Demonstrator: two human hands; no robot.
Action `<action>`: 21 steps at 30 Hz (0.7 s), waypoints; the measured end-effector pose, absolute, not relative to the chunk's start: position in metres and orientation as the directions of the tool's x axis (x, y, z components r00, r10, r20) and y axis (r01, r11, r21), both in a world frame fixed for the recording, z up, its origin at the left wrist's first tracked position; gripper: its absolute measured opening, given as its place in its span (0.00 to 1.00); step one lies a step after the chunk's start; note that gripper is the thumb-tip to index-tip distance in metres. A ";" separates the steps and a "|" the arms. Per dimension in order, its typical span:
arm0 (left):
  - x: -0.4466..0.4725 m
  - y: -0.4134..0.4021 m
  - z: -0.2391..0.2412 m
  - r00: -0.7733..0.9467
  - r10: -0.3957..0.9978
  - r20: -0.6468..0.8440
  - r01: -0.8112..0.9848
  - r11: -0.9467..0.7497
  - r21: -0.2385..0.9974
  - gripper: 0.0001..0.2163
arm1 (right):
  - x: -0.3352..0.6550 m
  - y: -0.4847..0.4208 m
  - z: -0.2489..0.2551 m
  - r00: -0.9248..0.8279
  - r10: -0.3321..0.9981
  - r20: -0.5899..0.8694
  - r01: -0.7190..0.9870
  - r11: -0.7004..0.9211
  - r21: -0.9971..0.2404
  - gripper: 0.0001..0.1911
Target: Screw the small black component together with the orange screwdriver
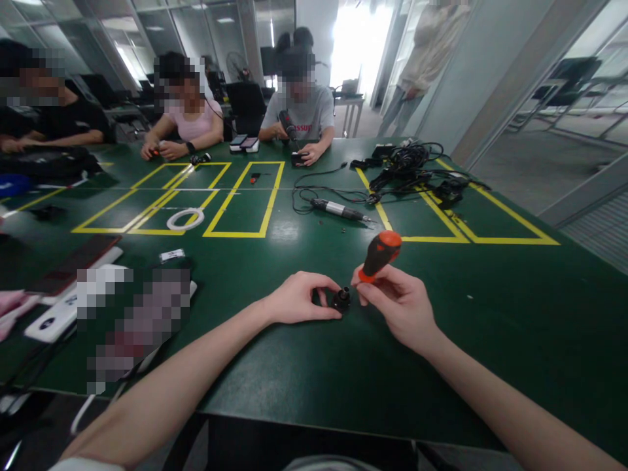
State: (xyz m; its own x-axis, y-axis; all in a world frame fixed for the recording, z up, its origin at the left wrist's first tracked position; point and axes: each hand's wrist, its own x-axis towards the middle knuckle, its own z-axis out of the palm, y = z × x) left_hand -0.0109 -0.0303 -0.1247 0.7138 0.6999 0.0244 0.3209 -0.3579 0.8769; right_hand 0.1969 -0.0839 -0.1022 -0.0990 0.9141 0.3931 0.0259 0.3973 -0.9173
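Observation:
In the middle of the green table (294, 366), my left hand (299, 297) grips a small black cylindrical part (342, 299) between thumb and fingers. The part stands on the tabletop with a narrower collar at its top. Just to its right, my right hand (402, 304) is closed around the lower end of a screwdriver (383, 252) with a black and orange handle. Its handle leans up and away from my fingers, and the shaft is hidden by my hand. Beyond my hands lies a corded electric screwdriver (338, 209) in black and silver.
A tangle of black cables (407, 167) lies at the back right. Yellow tape (235, 234) marks rectangles on the table, with a white ring (185, 219) among them. Phones and a white power strip (59, 314) are at left. Several people sit across; one person (299, 111) holds a power tool.

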 end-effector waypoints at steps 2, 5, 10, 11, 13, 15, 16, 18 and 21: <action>-0.011 -0.031 -0.125 0.712 0.702 0.025 0.324 -0.360 0.875 0.17 | 0.196 -0.083 -0.102 -0.112 0.914 0.391 -0.004 0.393 -0.920 0.19; -0.011 -0.031 -0.125 0.708 0.706 0.017 0.330 -0.352 0.876 0.17 | 0.196 -0.083 -0.102 -0.142 0.918 0.369 -0.059 0.364 -0.929 0.19; -0.010 -0.031 -0.125 0.706 0.708 0.017 0.336 -0.357 0.872 0.17 | 0.195 -0.085 -0.101 -0.113 0.938 0.329 -0.070 0.323 -0.944 0.18; -0.010 -0.031 -0.125 0.706 0.708 0.019 0.336 -0.358 0.871 0.17 | 0.195 -0.085 -0.101 -0.100 0.942 0.321 -0.064 0.316 -0.947 0.19; -0.010 -0.031 -0.124 0.706 0.708 0.021 0.334 -0.359 0.872 0.16 | 0.195 -0.085 -0.100 -0.079 0.947 0.312 -0.039 0.310 -0.950 0.19; -0.010 -0.031 -0.124 0.706 0.708 0.022 0.328 -0.355 0.875 0.16 | 0.196 -0.084 -0.100 -0.065 0.946 0.317 -0.009 0.317 -0.948 0.20; -0.010 -0.031 -0.124 0.707 0.707 0.022 0.327 -0.354 0.876 0.16 | 0.196 -0.084 -0.100 -0.064 0.944 0.322 -0.001 0.323 -0.946 0.20; -0.010 -0.031 -0.124 0.707 0.707 0.021 0.330 -0.356 0.874 0.16 | 0.196 -0.083 -0.100 -0.077 0.938 0.337 -0.008 0.337 -0.941 0.20; -0.010 -0.030 -0.125 0.706 0.708 0.024 0.336 -0.365 0.868 0.17 | 0.197 -0.083 -0.101 -0.110 0.932 0.344 -0.027 0.344 -0.939 0.20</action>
State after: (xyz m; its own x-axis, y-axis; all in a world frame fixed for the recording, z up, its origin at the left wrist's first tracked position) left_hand -0.0103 -0.0302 -0.1248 0.7062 0.7076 0.0237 0.3362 -0.3646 0.8684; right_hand 0.1966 -0.0826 -0.1008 -0.1105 0.9323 0.3444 -0.0272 0.3436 -0.9387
